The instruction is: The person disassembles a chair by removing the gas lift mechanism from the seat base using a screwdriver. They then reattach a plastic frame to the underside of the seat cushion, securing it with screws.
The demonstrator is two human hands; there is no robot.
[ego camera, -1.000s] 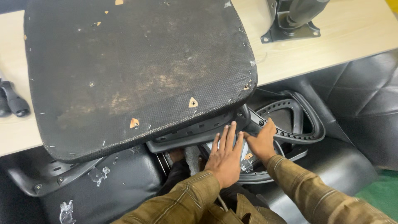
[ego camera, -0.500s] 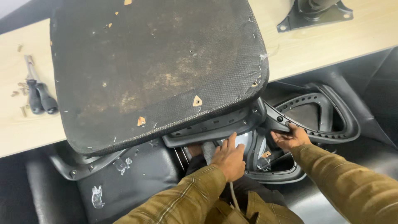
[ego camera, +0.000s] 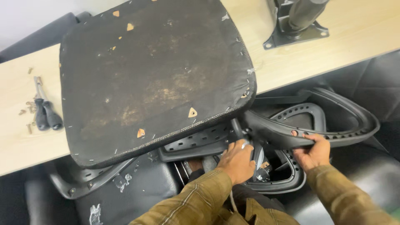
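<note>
An upturned chair seat [ego camera: 154, 79] with worn black fabric and staples lies on the light wooden table [ego camera: 375, 25], its near edge overhanging. Below that edge sits a black plastic armrest frame [ego camera: 333, 121] with a row of holes. My right hand [ego camera: 312, 152] grips the lower bar of this armrest loop. My left hand [ego camera: 238, 160] is closed on the black bracket where the armrest meets the seat's underside. Both sleeves are brown plaid.
Black-handled pliers [ego camera: 45, 114] and several loose screws [ego camera: 28, 110] lie on the table at the left. A metal chair base plate with a column [ego camera: 296, 25] stands at the back right. A second armrest [ego camera: 83, 181] hangs at lower left over black leather seating [ego camera: 137, 196].
My right hand has shifted right and taken hold of the armrest loop. My left hand has closed on the bracket. The view has moved so the seat sits more to the left.
</note>
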